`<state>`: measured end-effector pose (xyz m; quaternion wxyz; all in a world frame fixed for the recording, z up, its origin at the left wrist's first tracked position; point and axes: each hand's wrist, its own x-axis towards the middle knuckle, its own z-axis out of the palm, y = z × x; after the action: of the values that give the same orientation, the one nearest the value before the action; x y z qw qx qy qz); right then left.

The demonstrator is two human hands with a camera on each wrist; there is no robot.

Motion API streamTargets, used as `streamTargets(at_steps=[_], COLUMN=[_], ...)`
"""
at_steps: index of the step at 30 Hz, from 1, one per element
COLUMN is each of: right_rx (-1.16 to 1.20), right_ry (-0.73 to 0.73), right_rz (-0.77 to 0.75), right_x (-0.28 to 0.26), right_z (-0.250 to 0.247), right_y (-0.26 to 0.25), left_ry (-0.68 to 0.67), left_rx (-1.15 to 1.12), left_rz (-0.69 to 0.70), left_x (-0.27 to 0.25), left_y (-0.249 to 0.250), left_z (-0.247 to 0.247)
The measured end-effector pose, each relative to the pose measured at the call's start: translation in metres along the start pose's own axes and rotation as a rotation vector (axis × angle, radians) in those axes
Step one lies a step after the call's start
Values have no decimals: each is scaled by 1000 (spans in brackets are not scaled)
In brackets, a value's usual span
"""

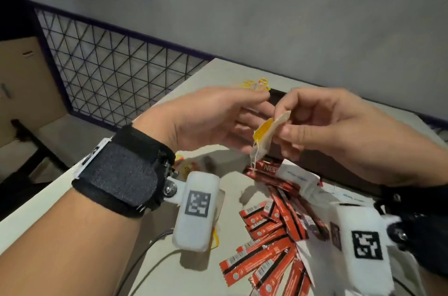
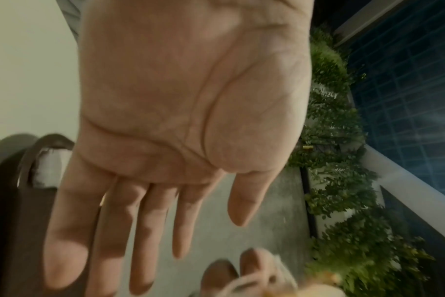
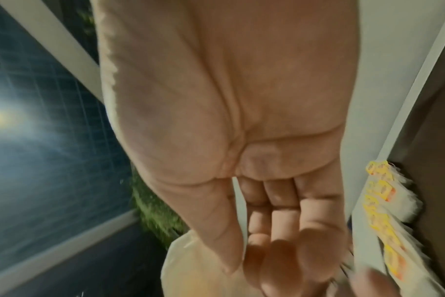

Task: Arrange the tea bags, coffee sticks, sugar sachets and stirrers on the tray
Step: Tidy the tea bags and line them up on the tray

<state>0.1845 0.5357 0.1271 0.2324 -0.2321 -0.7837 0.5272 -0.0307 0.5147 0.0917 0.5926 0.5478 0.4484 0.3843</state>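
Pinching one tea bag (image 1: 268, 135) in my right grip (image 1: 339, 130) above the surface (image 1: 84, 198), left grip (image 1: 208, 118) relaxed beside it. Several tea bags (image 3: 386, 203) already line the tray (image 1: 327, 164); coffee sticks (image 1: 271, 242) and sugar sachets (image 1: 298, 180) lie loose.

the white letters "nes" show on a dark red coffee stick (image 1: 268, 169) lying on the tabletop; the rest of the word is covered. print on the other red sticks and white sachets is too blurred to read.
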Motion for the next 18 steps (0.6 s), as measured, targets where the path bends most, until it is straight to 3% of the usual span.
streamTargets(at_steps=[3, 9, 14, 16, 18], right_rx=[5, -100, 113, 176, 87], right_ry=[97, 156, 397, 425, 405], right_rz=[-34, 19, 82, 87, 77], right_x=[-4, -20, -18, -17, -18], right_z=[-13, -38, -50, -48, -45], right_y=[-2, 1, -4, -9, -10], left_ry=[-87, 25, 216, 317, 371], left_rx=[-23, -73, -141, -140, -139], left_rz=[42, 134, 192, 234, 292], left_x=[2, 10, 17, 17, 18], left_y=[-1, -3, -7, -7, -7], left_z=[18, 49, 61, 63, 66])
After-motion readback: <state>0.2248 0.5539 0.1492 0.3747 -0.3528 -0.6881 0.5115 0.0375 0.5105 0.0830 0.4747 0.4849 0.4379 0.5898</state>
